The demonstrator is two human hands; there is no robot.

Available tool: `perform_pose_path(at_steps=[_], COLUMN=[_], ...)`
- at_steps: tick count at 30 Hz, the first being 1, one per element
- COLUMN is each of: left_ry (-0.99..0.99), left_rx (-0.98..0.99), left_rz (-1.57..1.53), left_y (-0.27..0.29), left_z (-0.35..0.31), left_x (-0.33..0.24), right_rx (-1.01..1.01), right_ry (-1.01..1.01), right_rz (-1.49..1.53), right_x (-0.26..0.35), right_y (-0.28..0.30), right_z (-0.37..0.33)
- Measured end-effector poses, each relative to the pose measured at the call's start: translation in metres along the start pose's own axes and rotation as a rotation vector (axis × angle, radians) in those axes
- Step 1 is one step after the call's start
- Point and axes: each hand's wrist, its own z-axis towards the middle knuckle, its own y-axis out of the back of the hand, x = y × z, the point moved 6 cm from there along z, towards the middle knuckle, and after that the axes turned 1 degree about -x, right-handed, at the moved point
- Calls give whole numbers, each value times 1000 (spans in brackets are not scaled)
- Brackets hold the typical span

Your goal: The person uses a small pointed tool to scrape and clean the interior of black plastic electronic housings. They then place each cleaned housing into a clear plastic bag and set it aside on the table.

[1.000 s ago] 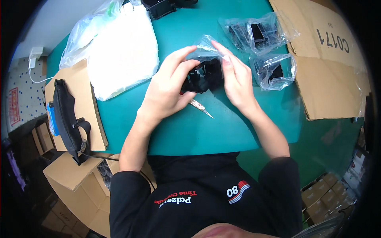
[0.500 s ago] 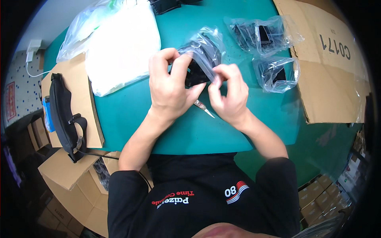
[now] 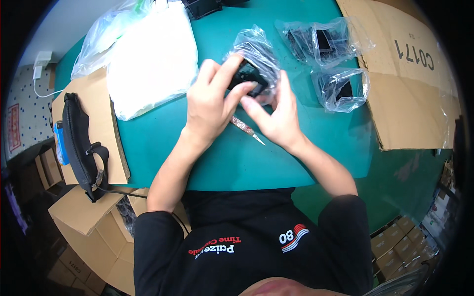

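Observation:
Over the middle of the green table, both hands hold a glossy black part (image 3: 245, 75) partly inside a clear plastic bag (image 3: 256, 44). My left hand (image 3: 211, 98) grips the part from its left, thumb and fingers closed on it. Wrapped round the right side of the bag is my right hand (image 3: 277, 116), its thumb at the part's near edge. The exact kind of the part is hidden by fingers and film. Just nearer than the hands lies a slim pointed tool (image 3: 245, 128) with a reddish patterned handle and a curved tip.
Two clear bags with black parts, one farther (image 3: 323, 42) and one nearer (image 3: 343, 91), lie at the right beside a cardboard sheet (image 3: 405, 103). White plastic bags (image 3: 153, 64) cover the far left. A black pouch (image 3: 79, 133) rests on cardboard at left; an open carton (image 3: 94, 232) stands below.
My right hand has gone from pinching the bag's edge to wrapping round its right side. The bag and black part have turned, and more of the patterned tool shows.

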Motion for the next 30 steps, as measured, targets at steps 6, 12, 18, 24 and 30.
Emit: perform_pose_path(at_steps=[6, 12, 18, 24, 30], left_ry=[-34, 216, 518, 443, 171], left_rx=[7, -21, -114, -83, -131], left_rz=[-161, -431, -765, 237, 738], left_y=[-3, -1, 10, 63, 80], left_z=[-11, -12, 1, 9, 4], left_x=[-20, -14, 22, 48, 66], right_rx=[-121, 51, 116, -22, -172], right_ry=[-142, -377, -20, -160, 395], right_rz=[-262, -172, -211, 211, -617], right_x=[-8, -3, 7, -11, 43], right_y=[21, 23, 30, 44, 30], right_z=[21, 32, 39, 40, 25])
